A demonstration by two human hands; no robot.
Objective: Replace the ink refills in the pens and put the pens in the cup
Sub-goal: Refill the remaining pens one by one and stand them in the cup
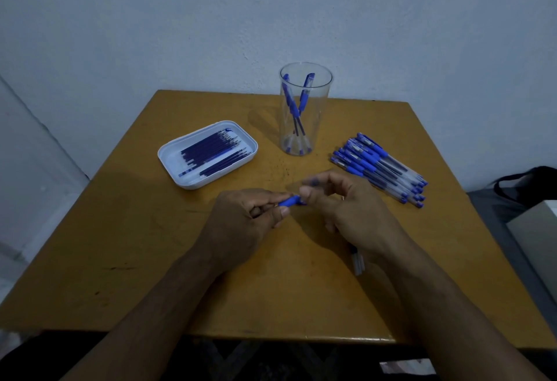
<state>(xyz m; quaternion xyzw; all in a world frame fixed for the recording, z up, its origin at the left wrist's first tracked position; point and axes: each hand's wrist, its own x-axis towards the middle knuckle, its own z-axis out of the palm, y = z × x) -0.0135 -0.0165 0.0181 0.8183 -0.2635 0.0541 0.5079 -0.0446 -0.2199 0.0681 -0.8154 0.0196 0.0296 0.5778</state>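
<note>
Over the middle of the wooden table [150,275], both my hands hold one blue pen [291,200]. My left hand [247,224] pinches its blue grip end. My right hand [346,208] curls round the barrel, and the clear rear end of the pen [358,263] sticks out under that wrist. A clear plastic cup [304,109] stands at the back with two blue pens in it. To its right lies a pile of several blue pens [379,166]. A white tray [177,157] at the left holds several dark blue refills [214,151].
A pale wall rises right behind the table. Off the table's right edge are a dark bag [530,181] and a grey box [536,230]. The table's front edge runs just above the bottom of the view.
</note>
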